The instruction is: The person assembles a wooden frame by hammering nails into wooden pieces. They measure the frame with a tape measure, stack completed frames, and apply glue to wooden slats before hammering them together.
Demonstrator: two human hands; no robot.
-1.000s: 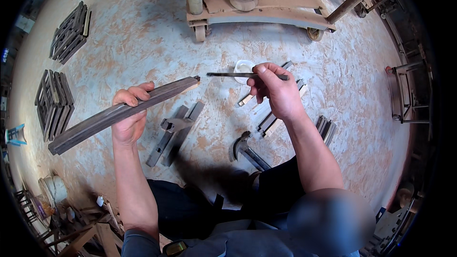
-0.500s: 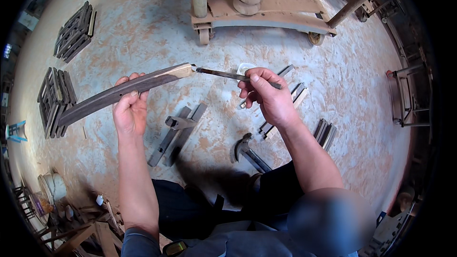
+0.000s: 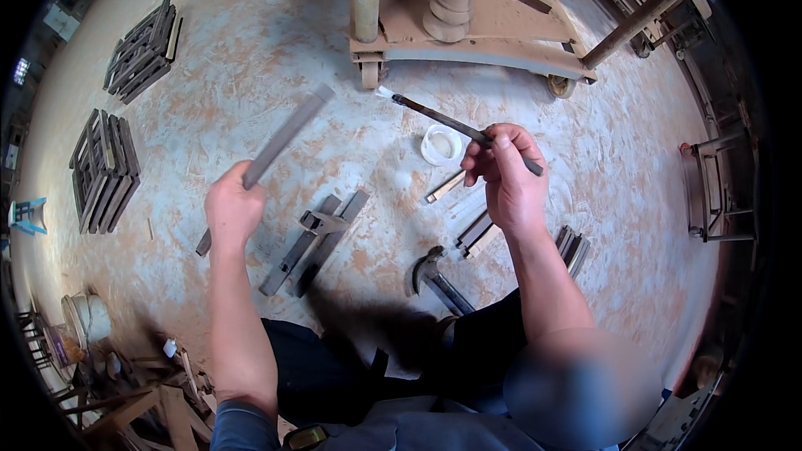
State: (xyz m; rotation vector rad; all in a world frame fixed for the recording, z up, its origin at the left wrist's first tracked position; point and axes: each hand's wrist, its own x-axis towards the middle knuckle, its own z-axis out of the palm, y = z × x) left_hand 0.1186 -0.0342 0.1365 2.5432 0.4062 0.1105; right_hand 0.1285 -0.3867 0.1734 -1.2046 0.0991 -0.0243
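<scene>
My left hand (image 3: 235, 207) is closed round a dark wooden piece (image 3: 284, 139), which tilts up and away to the right; its far end is smeared by motion. In my right hand (image 3: 511, 169) a thin dark-handled brush (image 3: 447, 122) is pinched, its whitish tip pointing up and left, apart from the wood. A white round tub (image 3: 440, 145) with pale contents stands on the floor beside the brush. Below, between my hands, dark wooden parts (image 3: 316, 238) lie joined crosswise. A claw hammer (image 3: 438, 279) rests near my right leg.
Stacked dark wooden frames (image 3: 106, 172) stand at the left, with more frames (image 3: 144, 52) farther off. A wheeled wooden cart (image 3: 476, 48) is ahead. Loose wooden strips (image 3: 478, 235) lie by my right forearm. At far left is a blue stool (image 3: 29, 215); scrap wood (image 3: 175, 405) is lower left.
My left hand has turned the wooden piece so it now stands steeper and narrower. My right hand has moved right and nearer, taking the brush away from the wood's end.
</scene>
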